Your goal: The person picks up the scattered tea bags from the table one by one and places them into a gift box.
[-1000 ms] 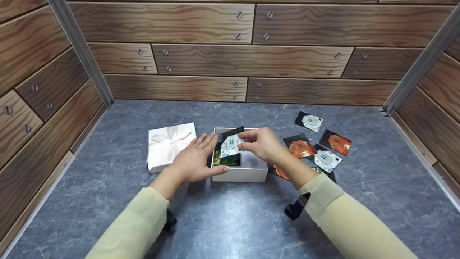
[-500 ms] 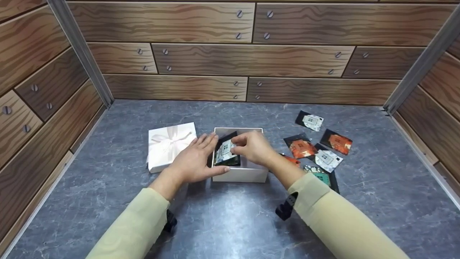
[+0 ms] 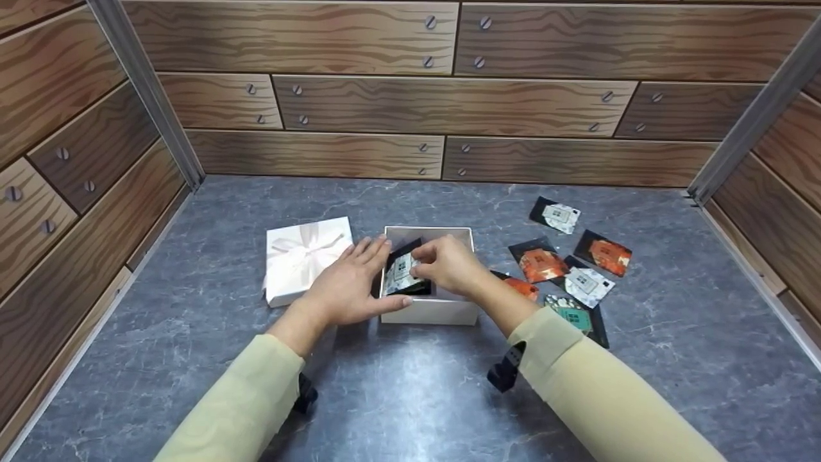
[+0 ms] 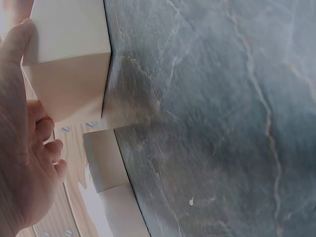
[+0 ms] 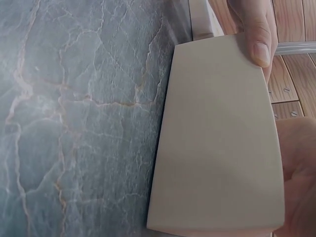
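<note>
An open white box [image 3: 430, 313] stands in the middle of the grey marbled surface. My right hand [image 3: 452, 266] reaches into it and pinches a flat black-and-white sachet [image 3: 399, 273] between thumb and fingers. That sachet lies inside the box's left part, over another dark one that is mostly covered. My left hand [image 3: 343, 282] rests at the box's left side, fingers straight and thumb stretched along the front rim. In the left wrist view, the thumb touches the box [image 4: 69, 34]. The right wrist view shows the box's outer wall [image 5: 212, 138]; the right hand's grip is hidden there.
Left of the box lies a white lid [image 3: 304, 260] with a pale ribbon bow. To the right several sachets are scattered, among them an orange one [image 3: 542, 264], a white one [image 3: 587, 285] and a green one [image 3: 571, 317]. Wood-patterned walls [image 3: 359, 154] enclose the surface.
My right hand has moved left and down into the box with the black-and-white sachet, which now lies lower inside. My left hand has stayed in place.
</note>
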Tool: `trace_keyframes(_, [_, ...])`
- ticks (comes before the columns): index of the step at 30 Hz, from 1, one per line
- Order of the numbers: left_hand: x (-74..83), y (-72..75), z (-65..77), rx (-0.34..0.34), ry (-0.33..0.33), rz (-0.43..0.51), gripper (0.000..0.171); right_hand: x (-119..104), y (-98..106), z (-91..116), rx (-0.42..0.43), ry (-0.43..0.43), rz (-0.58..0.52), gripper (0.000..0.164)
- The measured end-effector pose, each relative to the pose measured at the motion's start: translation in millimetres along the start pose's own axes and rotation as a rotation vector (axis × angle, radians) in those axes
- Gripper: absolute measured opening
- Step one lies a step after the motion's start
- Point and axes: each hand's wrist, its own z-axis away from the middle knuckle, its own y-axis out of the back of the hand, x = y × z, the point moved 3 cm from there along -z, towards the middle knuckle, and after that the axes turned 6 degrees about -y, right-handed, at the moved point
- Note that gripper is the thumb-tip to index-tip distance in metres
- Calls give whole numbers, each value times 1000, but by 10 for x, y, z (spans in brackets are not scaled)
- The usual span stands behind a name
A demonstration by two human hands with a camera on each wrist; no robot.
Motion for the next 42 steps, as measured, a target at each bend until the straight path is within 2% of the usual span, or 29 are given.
trace_keyframes(6, [-2, -8, -8, 4, -1, 5, 111, -5, 16, 6, -11, -25, 7, 36])
trace_keyframes(10, [-1, -8, -12, -3, 6, 5, 112, -32, 53, 18, -13, -31, 71, 36])
trace_keyframes(14, [1, -3, -8, -3, 14, 5, 113, -78, 117, 38, -4, -23, 132, 36])
trace_keyframes(21, [3, -7, -7, -12, 29, 15, 112, -111, 305, 133, 32, -23, 124, 37])
trace_keyframes(27, [-2, -8, -10, -24, 33, 6, 113, -75, 586, 249, 82, -13, 28, 41])
trace_keyframes(31, [3, -7, -17, -23, 29, 3, 113, 32, 844, 356, 134, -33, -60, 42])
trace_keyframes(36, [9, -2, -19, -15, 18, 1, 112, 285, 1210, 510, 220, -28, -122, 42])
trace_keyframes(42, [8, -5, -7, -22, 28, 3, 113, 712, 1588, 741, 291, -24, -183, 44])
